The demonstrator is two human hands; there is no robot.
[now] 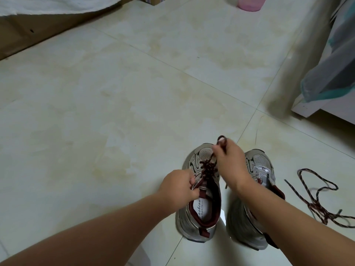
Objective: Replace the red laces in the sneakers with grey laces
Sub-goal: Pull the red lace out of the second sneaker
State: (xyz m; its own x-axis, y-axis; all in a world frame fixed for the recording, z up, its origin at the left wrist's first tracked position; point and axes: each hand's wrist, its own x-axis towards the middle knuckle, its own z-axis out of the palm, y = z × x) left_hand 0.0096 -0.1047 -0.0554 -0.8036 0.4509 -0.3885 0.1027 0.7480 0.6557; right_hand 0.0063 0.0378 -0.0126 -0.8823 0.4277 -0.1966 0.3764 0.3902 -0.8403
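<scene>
Two grey sneakers are standing side by side on the tiled floor [115, 93], toes pointing away from the person. The left hand [177, 186] is gripping the left sneaker [201, 191] at the top of its tongue, fingers curled tight around the edge just by the collar. Just beyond that hand, the dark red lace [208, 166] is still crossing through the lower eyelets. The right hand [228, 160] is reaching over the front of the same shoe and pinching a length of that lace, with a small loop sticking up past its fingers on the far side.

The right sneaker [257, 169] is sitting just to the right of the right hand, partly hidden beneath the right forearm; its eyelets appear to be carrying no lace. Further to the right of that arm, a second dark red lace [317, 196] is lying loose in a tangle on the floor, apart from both shoes.

Far beyond the hands, a pink container [249, 3] is standing near the top edge, and a grey and teal cloth [330, 73] is hanging at the right.
</scene>
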